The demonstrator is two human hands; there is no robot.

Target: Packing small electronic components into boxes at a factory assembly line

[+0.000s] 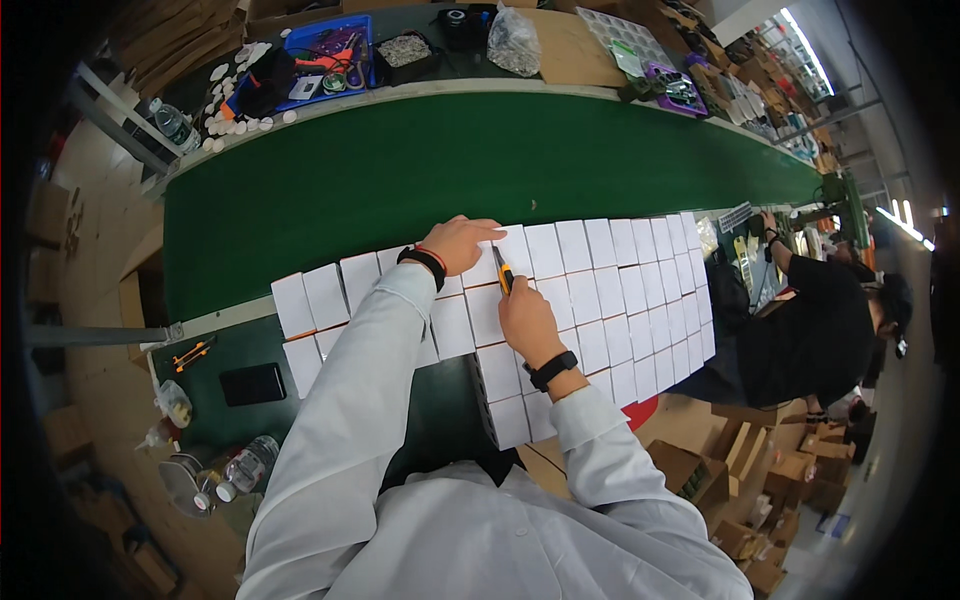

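Observation:
Several small white boxes [600, 293] stand packed in rows, with thin orange-brown lines between some of them. My left hand [460, 246] lies on the boxes in the far row, fingers stretched to the right, holding nothing. In my right hand [530, 322] is a utility knife [506, 279] with a yellow and black handle. Its blade points away from me and meets the box tops just below my left fingertips. Whether the blade has cut in is too small to tell. My left forearm covers part of the boxes on the left.
A green conveyor belt [400, 160] runs beyond the boxes. Left of them lie a black phone [252, 384], another yellow cutter [194, 353] and plastic bottles [248, 467]. A blue tray [357, 50] of tools stands at the back. A person in black [810, 325] works at the right.

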